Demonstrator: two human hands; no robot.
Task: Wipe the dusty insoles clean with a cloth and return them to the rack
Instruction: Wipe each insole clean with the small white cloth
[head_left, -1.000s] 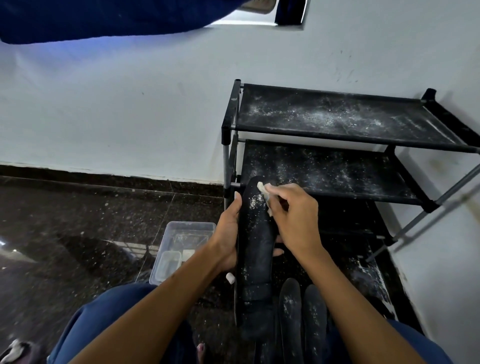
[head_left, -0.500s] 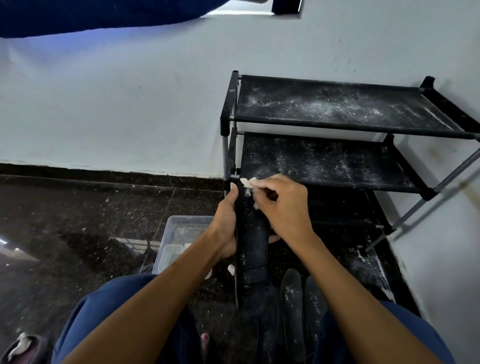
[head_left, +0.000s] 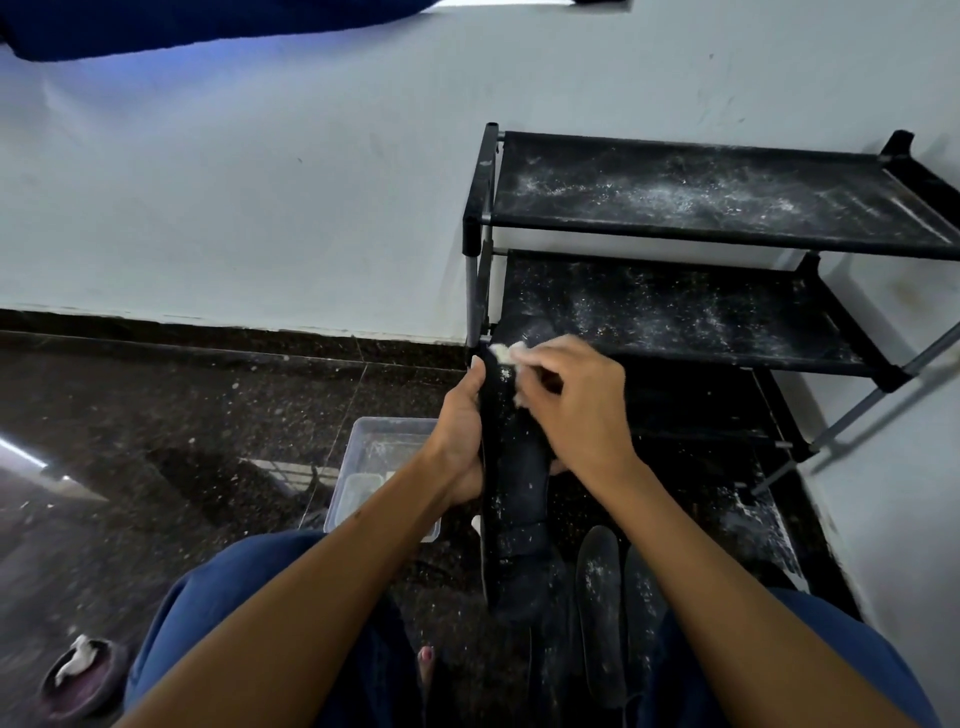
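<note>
the right hand (head_left: 571, 402) pinches a small pale cloth (head_left: 503, 352) between fingertips and thumb and presses it against the far tip of a dark insole (head_left: 519, 467). the left hand (head_left: 460, 441) grips that insole along its left edge, thumb up the side, holding it lengthwise and raised in front of the knees. white dust still speckles the insole near the cloth and lower down its length, so the wiping looks unfinished.

just near and right of the held one, two more insoles (head_left: 597, 582) lie side by side on the floor, also dusted white. beyond the hands stands the black rack (head_left: 727, 228) against the wall, its two visible shelves powdered with the same dust. to the left of the hands a clear plastic tub (head_left: 363, 467) sits on the dark speckled floor (head_left: 182, 415), and a small bowl (head_left: 83, 670) with a white wad lies at the near left.

the likely trouble: a clean insole laid back on those dusty shelves would pick up powder again. the cloth is small and may simply smear dust rather than lift it. the insole is flexible, so hard pressure at the tip could bend it out of the left hand's hold.
</note>
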